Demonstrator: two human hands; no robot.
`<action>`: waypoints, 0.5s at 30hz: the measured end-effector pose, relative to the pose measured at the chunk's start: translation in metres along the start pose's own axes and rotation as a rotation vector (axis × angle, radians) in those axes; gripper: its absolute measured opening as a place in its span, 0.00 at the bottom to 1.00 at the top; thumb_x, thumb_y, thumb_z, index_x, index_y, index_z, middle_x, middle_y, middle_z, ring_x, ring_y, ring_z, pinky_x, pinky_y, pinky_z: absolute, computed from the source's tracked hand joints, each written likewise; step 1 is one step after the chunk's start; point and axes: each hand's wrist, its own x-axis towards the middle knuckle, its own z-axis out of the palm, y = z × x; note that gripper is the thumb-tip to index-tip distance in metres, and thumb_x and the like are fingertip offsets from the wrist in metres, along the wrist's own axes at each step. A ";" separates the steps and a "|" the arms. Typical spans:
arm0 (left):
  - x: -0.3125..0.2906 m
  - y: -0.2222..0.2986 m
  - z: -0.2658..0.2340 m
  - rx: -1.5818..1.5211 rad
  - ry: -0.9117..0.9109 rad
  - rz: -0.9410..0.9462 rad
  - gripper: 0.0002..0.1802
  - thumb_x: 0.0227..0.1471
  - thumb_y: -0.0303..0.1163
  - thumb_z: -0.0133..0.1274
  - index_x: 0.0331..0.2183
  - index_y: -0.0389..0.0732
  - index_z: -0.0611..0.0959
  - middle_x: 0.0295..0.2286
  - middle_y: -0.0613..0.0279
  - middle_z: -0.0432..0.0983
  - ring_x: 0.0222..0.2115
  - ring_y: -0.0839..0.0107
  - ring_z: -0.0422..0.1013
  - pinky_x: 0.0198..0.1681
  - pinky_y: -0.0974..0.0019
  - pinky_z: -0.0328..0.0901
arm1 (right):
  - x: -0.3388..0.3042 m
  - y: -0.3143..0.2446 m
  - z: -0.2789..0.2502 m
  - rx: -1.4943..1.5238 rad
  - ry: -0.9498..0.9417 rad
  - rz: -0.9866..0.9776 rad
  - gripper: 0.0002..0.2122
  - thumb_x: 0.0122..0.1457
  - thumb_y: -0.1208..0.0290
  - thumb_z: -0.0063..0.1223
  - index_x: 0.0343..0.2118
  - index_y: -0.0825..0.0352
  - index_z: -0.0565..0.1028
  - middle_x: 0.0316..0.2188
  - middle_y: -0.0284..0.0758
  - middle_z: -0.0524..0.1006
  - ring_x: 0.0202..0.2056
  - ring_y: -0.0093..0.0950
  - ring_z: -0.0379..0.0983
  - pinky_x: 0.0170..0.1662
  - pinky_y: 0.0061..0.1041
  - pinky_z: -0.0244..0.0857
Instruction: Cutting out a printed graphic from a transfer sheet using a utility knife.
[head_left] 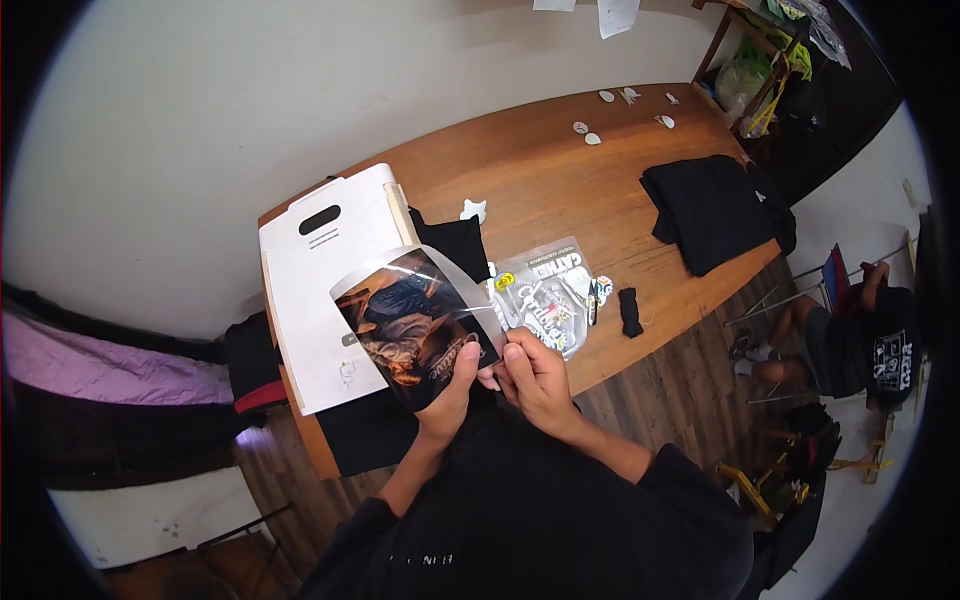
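My left hand (450, 395) grips a printed film sheet (405, 318) by its lower right part, thumb on top. The sheet is glossy, with a brown, orange and dark picture and clear margins, and it is held tilted above the table. Pinched closed at the sheet's right edge is my right hand (535, 378), close beside the left. What exactly lies between its fingertips is too small to tell apart from the film. Just beyond the hands, clear printed sheets (548, 312) with white lettering and stickers lie on the wooden table (520, 160).
On the left stands a white panel (310, 270) with a dark oval opening, black cloth (370, 435) under it. Folded black cloth (710, 210) lies at right, near a small black bundle (630, 312). Small white cut-outs (593, 139) are scattered farther back. A person (850, 335) sits at far right.
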 end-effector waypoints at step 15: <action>-0.004 -0.014 -0.012 0.131 0.016 -0.085 0.08 0.52 0.18 0.49 0.37 0.32 0.73 0.28 0.58 0.72 0.19 0.75 0.69 0.18 0.74 0.68 | -0.001 0.000 -0.001 0.057 0.030 0.040 0.09 0.64 0.69 0.39 0.33 0.70 0.68 0.16 0.23 0.63 0.16 0.10 0.54 0.18 0.13 0.48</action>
